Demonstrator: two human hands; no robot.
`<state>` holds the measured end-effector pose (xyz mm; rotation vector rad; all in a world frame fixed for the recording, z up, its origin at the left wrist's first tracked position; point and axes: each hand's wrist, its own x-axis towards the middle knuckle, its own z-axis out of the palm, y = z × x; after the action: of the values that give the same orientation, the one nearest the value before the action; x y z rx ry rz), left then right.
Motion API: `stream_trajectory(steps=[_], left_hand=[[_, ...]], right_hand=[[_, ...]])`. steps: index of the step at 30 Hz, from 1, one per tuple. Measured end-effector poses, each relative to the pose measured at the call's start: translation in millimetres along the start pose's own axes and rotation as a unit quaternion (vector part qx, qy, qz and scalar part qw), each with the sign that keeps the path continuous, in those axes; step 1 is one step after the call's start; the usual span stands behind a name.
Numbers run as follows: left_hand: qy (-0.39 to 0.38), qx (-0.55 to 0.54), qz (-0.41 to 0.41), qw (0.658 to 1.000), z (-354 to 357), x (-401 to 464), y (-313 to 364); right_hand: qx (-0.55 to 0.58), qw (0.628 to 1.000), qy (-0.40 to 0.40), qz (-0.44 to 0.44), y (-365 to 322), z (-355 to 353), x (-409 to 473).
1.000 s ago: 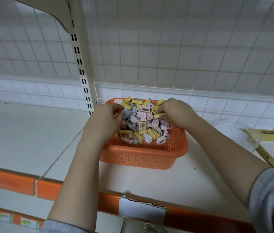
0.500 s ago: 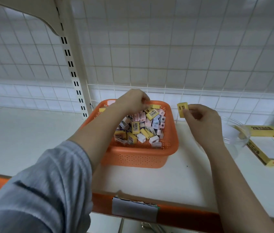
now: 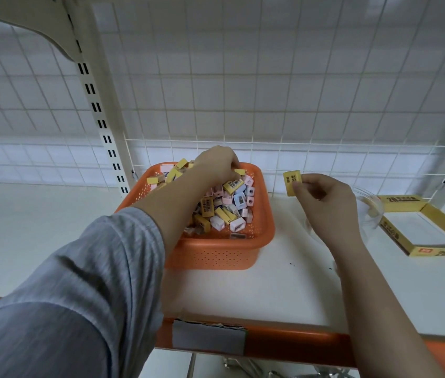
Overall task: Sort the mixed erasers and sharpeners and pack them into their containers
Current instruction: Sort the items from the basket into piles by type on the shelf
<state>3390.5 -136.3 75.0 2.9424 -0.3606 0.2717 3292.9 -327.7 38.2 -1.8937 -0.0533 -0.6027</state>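
An orange perforated basket (image 3: 216, 255) on the white shelf holds a heap of yellow-wrapped erasers and pastel pink, blue and white sharpeners (image 3: 232, 211). My left hand (image 3: 216, 165) reaches into the far side of the heap, fingers curled down on a yellow eraser (image 3: 239, 171). To the right of the basket, my right hand (image 3: 322, 197) pinches another yellow eraser (image 3: 291, 182) upright in the air. A clear plastic tub (image 3: 371, 214) sits just behind my right hand. A shallow yellow cardboard box (image 3: 412, 236) lies open at the far right.
A white wire grid wall (image 3: 270, 91) backs the shelf, and a slotted upright post (image 3: 101, 118) rises left of the basket. The shelf front has an orange edge strip (image 3: 297, 336) with a grey label holder (image 3: 209, 336).
My right hand left the basket with a yellow eraser and moved right, then held nearly still. My left hand shifted from the basket's left side to its far edge.
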Motion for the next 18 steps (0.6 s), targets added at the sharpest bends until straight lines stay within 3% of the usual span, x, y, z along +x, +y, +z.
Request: stream_trajectory(steps=[13,18], left_hand=[[0.103,-0.144,-0.016,0.984,-20.8,-35.3,0.6],[0.169,-0.254,-0.036,0.952,-13.8,-69.7,14.4]], right_hand=[[0.008,1.000,0.022,0.007,-10.0,-4.8,-16.4],[-0.001,0.999,0.049,0.020,-4.9,-16.8,-26.0]])
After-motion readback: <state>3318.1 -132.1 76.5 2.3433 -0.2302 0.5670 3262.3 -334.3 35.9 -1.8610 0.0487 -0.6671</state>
